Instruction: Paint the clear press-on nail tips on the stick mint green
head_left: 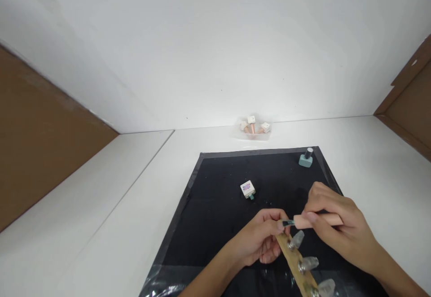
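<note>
My left hand [262, 241] is closed around the top end of a wooden stick [296, 261] that carries three clear fake nail tips on metal studs. My right hand [336, 227] pinches a peach-coloured brush cap [318, 220]; its small dark brush tip touches the stick's upper end beside my left fingers. An open teal polish bottle [305, 159] stands at the black mat's far right corner. A small white square cap [248, 189] lies near the mat's middle.
The black mat [208, 225] lies on a white table [101, 225]. A clear tray [254, 131] with several small bottles sits against the white back wall. Brown panels stand at the left and right.
</note>
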Demonstrator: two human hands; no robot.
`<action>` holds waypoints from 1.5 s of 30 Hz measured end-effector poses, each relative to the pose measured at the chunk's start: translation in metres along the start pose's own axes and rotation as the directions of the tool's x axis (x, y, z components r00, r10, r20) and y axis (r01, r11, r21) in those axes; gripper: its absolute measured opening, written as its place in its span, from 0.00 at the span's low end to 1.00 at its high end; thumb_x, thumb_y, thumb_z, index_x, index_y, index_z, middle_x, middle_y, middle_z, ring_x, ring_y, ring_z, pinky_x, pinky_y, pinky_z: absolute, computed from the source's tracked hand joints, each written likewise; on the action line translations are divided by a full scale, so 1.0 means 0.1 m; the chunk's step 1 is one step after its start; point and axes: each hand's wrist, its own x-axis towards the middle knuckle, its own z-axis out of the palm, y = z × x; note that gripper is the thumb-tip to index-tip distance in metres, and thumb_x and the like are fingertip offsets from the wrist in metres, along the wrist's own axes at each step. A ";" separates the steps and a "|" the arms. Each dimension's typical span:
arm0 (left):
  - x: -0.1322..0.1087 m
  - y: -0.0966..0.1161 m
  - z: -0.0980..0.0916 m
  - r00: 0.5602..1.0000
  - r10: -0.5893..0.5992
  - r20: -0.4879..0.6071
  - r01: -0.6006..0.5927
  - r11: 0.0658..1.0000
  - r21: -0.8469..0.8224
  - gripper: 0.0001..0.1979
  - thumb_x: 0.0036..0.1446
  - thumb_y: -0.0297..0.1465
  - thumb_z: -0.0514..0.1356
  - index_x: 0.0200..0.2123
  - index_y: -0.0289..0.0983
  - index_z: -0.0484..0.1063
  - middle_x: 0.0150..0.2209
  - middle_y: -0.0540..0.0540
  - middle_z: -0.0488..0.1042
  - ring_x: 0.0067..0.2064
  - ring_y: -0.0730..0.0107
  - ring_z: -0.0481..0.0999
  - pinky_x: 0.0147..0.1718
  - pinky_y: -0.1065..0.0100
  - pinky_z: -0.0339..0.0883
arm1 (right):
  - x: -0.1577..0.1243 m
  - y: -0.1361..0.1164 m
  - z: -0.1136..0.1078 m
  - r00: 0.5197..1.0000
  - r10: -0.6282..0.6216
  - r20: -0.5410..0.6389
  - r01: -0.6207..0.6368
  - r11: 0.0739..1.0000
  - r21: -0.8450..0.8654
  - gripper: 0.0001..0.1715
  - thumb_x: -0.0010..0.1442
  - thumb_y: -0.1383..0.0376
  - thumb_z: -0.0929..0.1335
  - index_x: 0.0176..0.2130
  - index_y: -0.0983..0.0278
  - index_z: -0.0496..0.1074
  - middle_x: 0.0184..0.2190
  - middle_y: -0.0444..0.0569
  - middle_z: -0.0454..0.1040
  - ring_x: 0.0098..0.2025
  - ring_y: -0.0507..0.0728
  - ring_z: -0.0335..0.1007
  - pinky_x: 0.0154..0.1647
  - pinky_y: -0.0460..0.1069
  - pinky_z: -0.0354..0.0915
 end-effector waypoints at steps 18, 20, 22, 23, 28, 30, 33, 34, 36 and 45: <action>-0.01 -0.01 -0.02 1.000 -0.004 -0.004 0.004 1.000 0.018 0.17 0.38 0.39 0.69 0.23 0.32 0.68 0.12 0.52 0.69 0.07 0.83 0.56 0.03 0.80 0.44 | -0.04 0.04 0.02 0.999 0.033 0.030 -0.037 0.991 0.128 0.08 0.61 0.71 0.64 0.31 0.61 0.70 0.21 0.43 0.68 0.24 0.51 0.64 0.23 0.46 0.60; -0.01 -0.03 -0.04 1.000 0.008 -0.008 -0.008 1.000 0.009 0.16 0.39 0.38 0.68 0.23 0.32 0.68 0.13 0.51 0.70 0.07 0.83 0.57 0.04 0.80 0.46 | -0.04 0.03 0.02 0.998 0.053 0.017 -0.056 0.986 0.156 0.09 0.61 0.71 0.64 0.30 0.61 0.70 0.20 0.42 0.67 0.24 0.51 0.63 0.22 0.45 0.60; -0.01 -0.03 -0.04 1.000 0.015 -0.005 -0.015 1.000 0.003 0.15 0.40 0.36 0.68 0.23 0.32 0.68 0.13 0.51 0.70 0.07 0.83 0.58 0.04 0.80 0.46 | -0.04 0.02 0.02 0.998 0.061 0.018 -0.063 0.985 0.159 0.10 0.61 0.71 0.64 0.28 0.61 0.69 0.19 0.42 0.66 0.23 0.51 0.62 0.21 0.45 0.59; -0.01 -0.03 -0.04 1.000 0.015 0.004 -0.015 1.000 0.002 0.14 0.41 0.36 0.68 0.23 0.32 0.69 0.13 0.51 0.70 0.07 0.83 0.57 0.04 0.80 0.46 | -0.04 0.01 0.02 0.998 0.062 0.023 -0.065 0.987 0.146 0.10 0.61 0.71 0.64 0.28 0.61 0.69 0.19 0.42 0.66 0.23 0.51 0.61 0.21 0.45 0.59; 0.00 -0.02 -0.02 1.000 0.018 0.024 -0.017 1.000 -0.023 0.16 0.39 0.38 0.69 0.23 0.31 0.69 0.12 0.51 0.70 0.06 0.84 0.57 0.03 0.81 0.45 | -0.02 0.01 0.01 0.998 0.054 0.027 -0.055 0.998 0.033 0.13 0.58 0.73 0.63 0.24 0.62 0.66 0.17 0.42 0.64 0.21 0.51 0.60 0.21 0.45 0.57; -0.01 -0.02 -0.02 1.000 0.012 0.017 -0.011 1.000 -0.025 0.17 0.38 0.38 0.70 0.23 0.31 0.69 0.13 0.51 0.70 0.06 0.84 0.57 0.02 0.81 0.45 | -0.03 0.02 0.01 0.998 0.057 0.004 -0.057 0.998 0.016 0.14 0.58 0.74 0.63 0.23 0.62 0.65 0.17 0.41 0.63 0.21 0.50 0.59 0.21 0.45 0.57; -0.01 -0.02 -0.02 1.000 0.007 0.008 -0.007 1.000 -0.030 0.18 0.36 0.38 0.71 0.22 0.31 0.68 0.13 0.51 0.71 0.06 0.83 0.58 0.02 0.81 0.45 | -0.04 0.03 0.02 0.998 0.064 -0.019 -0.062 0.995 0.080 0.13 0.58 0.73 0.63 0.24 0.62 0.65 0.16 0.41 0.64 0.21 0.51 0.59 0.21 0.45 0.58; -0.01 -0.02 -0.02 1.000 0.007 0.008 -0.006 1.000 -0.030 0.18 0.37 0.38 0.71 0.22 0.31 0.68 0.13 0.51 0.71 0.07 0.83 0.58 0.02 0.81 0.45 | -0.04 0.03 0.03 0.998 0.063 -0.009 -0.062 0.992 0.105 0.12 0.59 0.73 0.63 0.25 0.61 0.66 0.17 0.41 0.65 0.21 0.51 0.59 0.21 0.45 0.58; -0.01 -0.03 -0.02 1.000 0.002 0.013 -0.002 1.000 -0.022 0.18 0.38 0.38 0.70 0.22 0.31 0.68 0.13 0.51 0.70 0.07 0.83 0.58 0.03 0.81 0.46 | -0.04 0.03 0.03 0.998 0.064 0.024 -0.067 0.991 0.116 0.11 0.59 0.72 0.63 0.26 0.62 0.68 0.17 0.42 0.66 0.22 0.51 0.61 0.21 0.45 0.59; -0.02 -0.09 -0.06 0.996 0.082 -0.016 -0.080 0.992 0.101 0.19 0.39 0.41 0.69 0.24 0.33 0.68 0.14 0.53 0.70 0.08 0.84 0.58 0.03 0.81 0.47 | -0.09 0.06 0.01 0.969 0.244 -0.032 -0.237 0.960 0.146 0.14 0.58 0.71 0.63 0.22 0.62 0.63 0.18 0.40 0.62 0.20 0.49 0.57 0.20 0.44 0.55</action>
